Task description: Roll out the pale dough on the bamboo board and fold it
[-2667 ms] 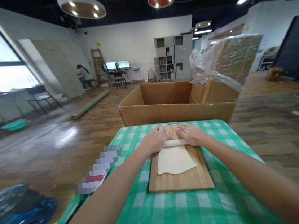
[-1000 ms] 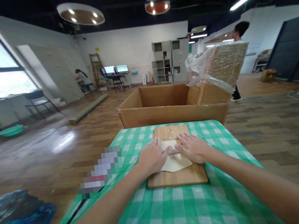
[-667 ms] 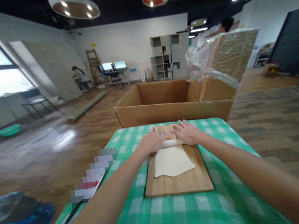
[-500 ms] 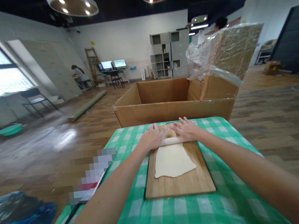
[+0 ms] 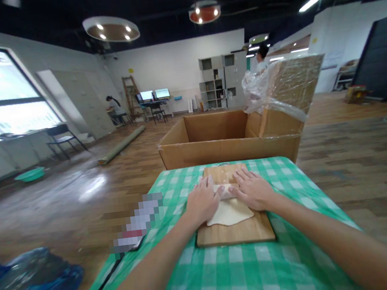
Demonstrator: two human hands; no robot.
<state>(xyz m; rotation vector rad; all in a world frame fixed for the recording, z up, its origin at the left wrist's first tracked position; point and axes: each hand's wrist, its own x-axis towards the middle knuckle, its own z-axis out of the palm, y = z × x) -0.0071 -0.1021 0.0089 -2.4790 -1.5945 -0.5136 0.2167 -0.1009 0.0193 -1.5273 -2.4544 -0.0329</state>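
Note:
A pale rolling pin [image 5: 224, 191] lies across a flat sheet of dough [image 5: 230, 213] on a wooden cutting board [image 5: 235, 237]. My left hand [image 5: 203, 201] lies over the pin's left part, fingers stretched forward and thumb pointing inward. Over the right part rests my right hand [image 5: 254, 190], its fingers also extended, palm down. Both thumbs are close to each other above the middle of the pin. The pin's ends are hidden beneath my hands. Dough shows mainly on the near side of the pin.
The board lies on a green checked tablecloth [image 5: 213, 279]. At the table's left edge is a blurred-out flat item [image 5: 138, 224] with a black cable [image 5: 100, 288]. A large cardboard box [image 5: 229, 149] stands beyond the table. Clear blue plastic [image 5: 31, 289] lies at the lower left.
Both hands and the rolling pin have come toward me over the dough. More of the board's far end shows, and less dough is visible in front. The camera has tilted up slightly.

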